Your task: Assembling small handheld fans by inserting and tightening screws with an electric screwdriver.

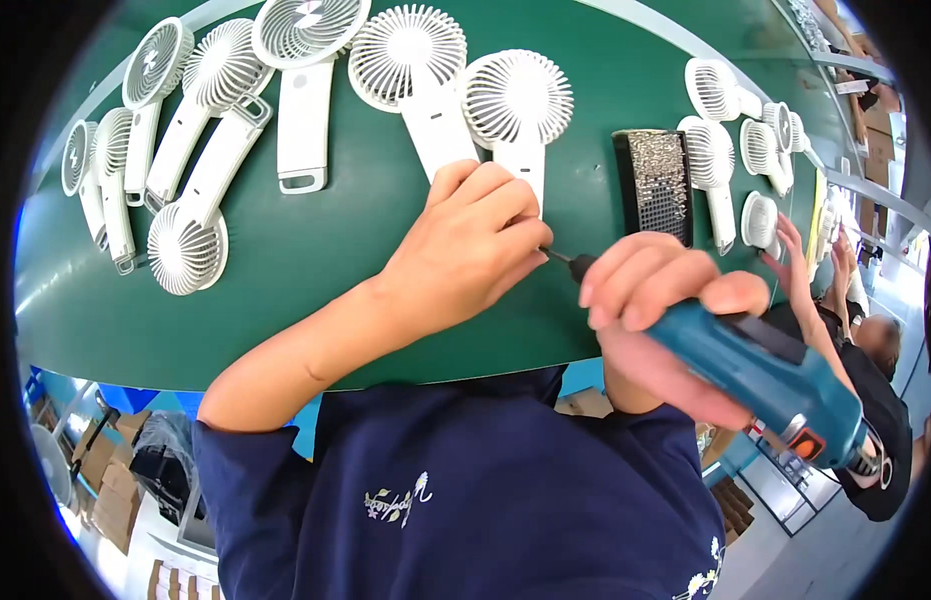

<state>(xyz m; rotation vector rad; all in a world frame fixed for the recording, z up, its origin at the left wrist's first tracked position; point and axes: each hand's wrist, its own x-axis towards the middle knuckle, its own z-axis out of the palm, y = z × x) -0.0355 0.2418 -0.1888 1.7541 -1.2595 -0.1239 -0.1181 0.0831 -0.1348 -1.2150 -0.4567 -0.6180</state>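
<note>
My left hand (466, 240) is closed, fingers curled round the lower handle of a white handheld fan (518, 98). The handle's end is hidden behind the fingers. A second white handheld fan (408, 58) lies just left, its handle running under the same hand. Gripped in my right hand (641, 285) is a teal electric screwdriver (751, 355), tilted with its cable end down to the right. Its thin bit (556, 255) reaches my left fingertips beside the fan handle. Any screw there is too small or hidden to tell.
A black tray of small metal screws (658, 185) stands on the green tabletop (316, 260), right of my hands. More white fans (186, 248) lie at the left, and others (711, 155) at the right. At the far right a co-worker's hand (786, 250) touches a fan.
</note>
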